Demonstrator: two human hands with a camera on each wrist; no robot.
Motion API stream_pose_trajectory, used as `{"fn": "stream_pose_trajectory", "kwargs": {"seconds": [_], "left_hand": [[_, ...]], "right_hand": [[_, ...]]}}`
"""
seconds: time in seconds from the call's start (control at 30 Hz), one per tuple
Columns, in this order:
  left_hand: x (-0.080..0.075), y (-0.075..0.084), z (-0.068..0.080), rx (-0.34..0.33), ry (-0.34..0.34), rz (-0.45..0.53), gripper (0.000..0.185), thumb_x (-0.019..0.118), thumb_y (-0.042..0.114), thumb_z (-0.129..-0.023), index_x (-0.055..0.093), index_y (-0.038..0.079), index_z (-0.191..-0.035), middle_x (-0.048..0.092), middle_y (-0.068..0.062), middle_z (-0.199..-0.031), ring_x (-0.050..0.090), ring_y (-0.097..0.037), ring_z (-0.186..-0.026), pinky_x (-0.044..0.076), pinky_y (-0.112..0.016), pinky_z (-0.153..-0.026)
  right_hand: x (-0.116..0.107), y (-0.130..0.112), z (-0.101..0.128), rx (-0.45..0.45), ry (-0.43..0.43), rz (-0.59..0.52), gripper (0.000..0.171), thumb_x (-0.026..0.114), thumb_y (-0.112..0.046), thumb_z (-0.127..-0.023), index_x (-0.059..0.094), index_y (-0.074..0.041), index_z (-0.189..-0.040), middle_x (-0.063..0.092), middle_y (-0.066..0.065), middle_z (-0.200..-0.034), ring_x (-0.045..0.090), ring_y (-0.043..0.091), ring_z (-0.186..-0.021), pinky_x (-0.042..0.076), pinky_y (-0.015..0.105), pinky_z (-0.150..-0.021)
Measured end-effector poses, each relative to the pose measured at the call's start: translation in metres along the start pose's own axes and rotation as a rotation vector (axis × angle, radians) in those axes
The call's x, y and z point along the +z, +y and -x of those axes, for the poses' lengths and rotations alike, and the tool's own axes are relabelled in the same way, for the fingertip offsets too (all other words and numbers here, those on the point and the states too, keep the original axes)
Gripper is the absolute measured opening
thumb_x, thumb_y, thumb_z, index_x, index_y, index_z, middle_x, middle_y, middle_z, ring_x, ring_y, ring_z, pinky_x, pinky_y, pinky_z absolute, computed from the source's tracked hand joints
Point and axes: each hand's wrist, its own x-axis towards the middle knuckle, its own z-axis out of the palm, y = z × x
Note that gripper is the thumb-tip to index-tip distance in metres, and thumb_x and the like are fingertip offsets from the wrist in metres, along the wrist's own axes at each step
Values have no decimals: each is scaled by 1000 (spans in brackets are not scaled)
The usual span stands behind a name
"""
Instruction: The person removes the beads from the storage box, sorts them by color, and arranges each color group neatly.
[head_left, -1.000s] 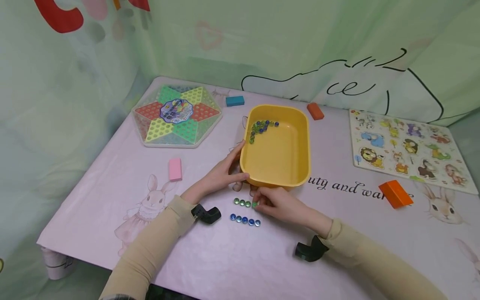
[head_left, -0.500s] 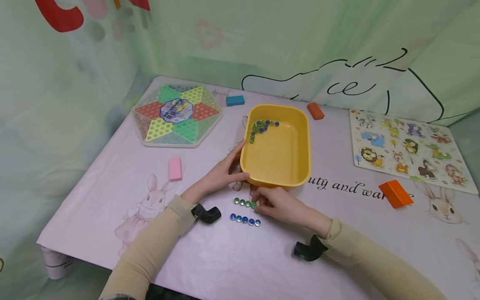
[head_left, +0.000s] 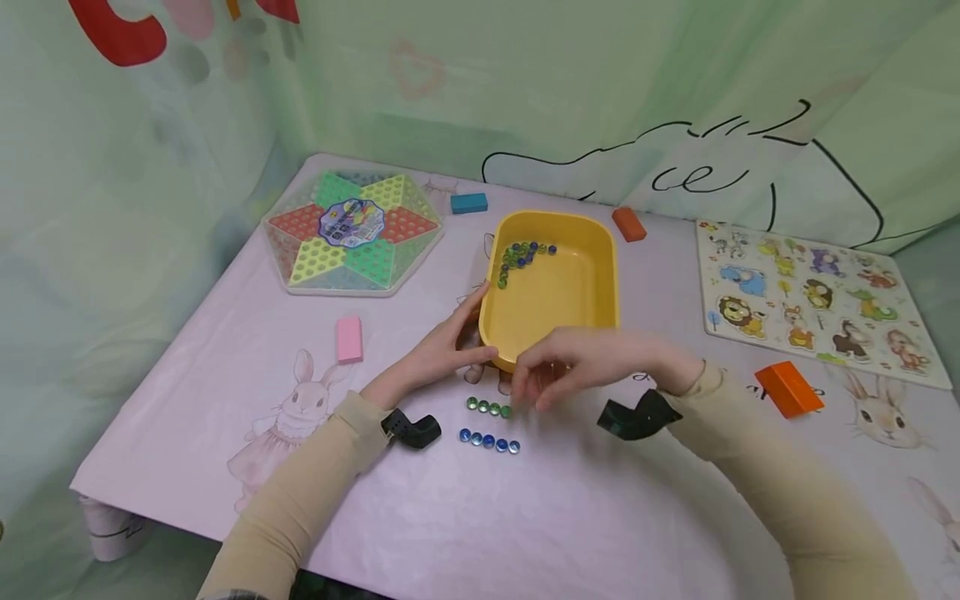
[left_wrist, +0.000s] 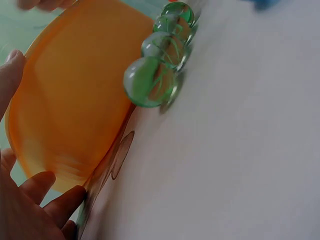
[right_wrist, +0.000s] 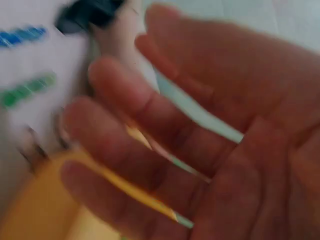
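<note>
A yellow plastic basin (head_left: 579,287) stands mid-table with several green and blue marbles (head_left: 519,257) gathered at its far left. My left hand (head_left: 438,354) rests against its near left corner, fingers along the left wall and thumb at the front. Over the near rim hovers my right hand (head_left: 573,362), fingers loosely bent; the right wrist view shows them apart, with nothing seen between them. Just in front of the basin lies a row of several green marbles (head_left: 489,407). Nearer me is a parallel row of several blue marbles (head_left: 489,441). Close up, the left wrist view shows the green marbles (left_wrist: 150,82) touching.
A Chinese checkers board (head_left: 352,229) lies at the back left, an animal puzzle board (head_left: 817,292) at the right. Loose blocks are scattered about: pink (head_left: 349,340), blue (head_left: 468,203), red-orange (head_left: 629,224) and orange (head_left: 789,389). A curtain closes off the back.
My right hand has let go of the end green marble and lifted away, up and to the right over the basin's near rim. The left hand stays put.
</note>
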Motion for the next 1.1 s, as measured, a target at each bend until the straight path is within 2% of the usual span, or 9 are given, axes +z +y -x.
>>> {"fn": "stream_pose_trajectory", "kwargs": {"seconds": [0.13, 0.27, 0.47, 0.6, 0.77, 0.9, 1.1], "left_hand": [[0, 1, 1, -9, -1, -2, 85, 61, 17, -89, 3, 16, -150, 23, -14, -152, 19, -25, -141, 16, -45, -114], [0, 1, 1, -18, -3, -18, 84, 61, 18, -89, 3, 17, -150, 25, -12, -152, 20, -25, -141, 16, -44, -114], [-1, 1, 0, -7, -10, -8, 84, 61, 18, -89, 3, 16, -150, 25, -14, -151, 21, -25, -140, 15, -43, -114], [-1, 1, 0, -1, -8, -8, 84, 60, 17, -89, 3, 15, -150, 25, -15, -151, 22, -25, -140, 15, -44, -114], [-1, 1, 0, -1, -3, -13, 84, 61, 17, -89, 4, 15, -150, 26, -15, -151, 23, -25, -140, 16, -44, -114], [0, 1, 0, -5, -4, -7, 84, 61, 15, -89, 3, 14, -150, 26, -16, -151, 22, -25, -140, 15, -43, -114], [-1, 2, 1, -10, -2, -10, 85, 61, 15, -89, 3, 14, -150, 24, -16, -151, 20, -26, -141, 14, -44, -114]], "right_hand": [[-35, 9, -6, 6, 41, -58, 18, 64, -16, -87, 63, -5, -102, 59, 3, -87, 51, 16, -77, 44, 21, -69], [-60, 24, -14, 44, 153, -76, 22, 63, -16, -88, 62, -2, -104, 59, 5, -89, 51, 19, -80, 45, 23, -70], [-76, 47, -29, 154, 365, -43, 23, 62, -17, -88, 62, -3, -106, 60, 12, -87, 53, 20, -77, 49, 33, -70], [-78, 60, -44, 266, 449, 7, 21, 62, -15, -88, 64, -3, -106, 61, 14, -89, 52, 20, -77, 48, 29, -69], [-76, 71, -58, 350, 445, 116, 21, 62, -11, -86, 66, -5, -106, 61, 9, -86, 51, 20, -75, 45, 27, -65], [-74, 74, -62, 397, 401, 198, 23, 64, -12, -85, 66, -7, -108, 62, 8, -89, 52, 21, -79, 44, 28, -70], [-70, 76, -66, 436, 381, 224, 28, 64, -15, -86, 63, -7, -113, 62, 10, -96, 52, 22, -85, 45, 31, -77]]}}
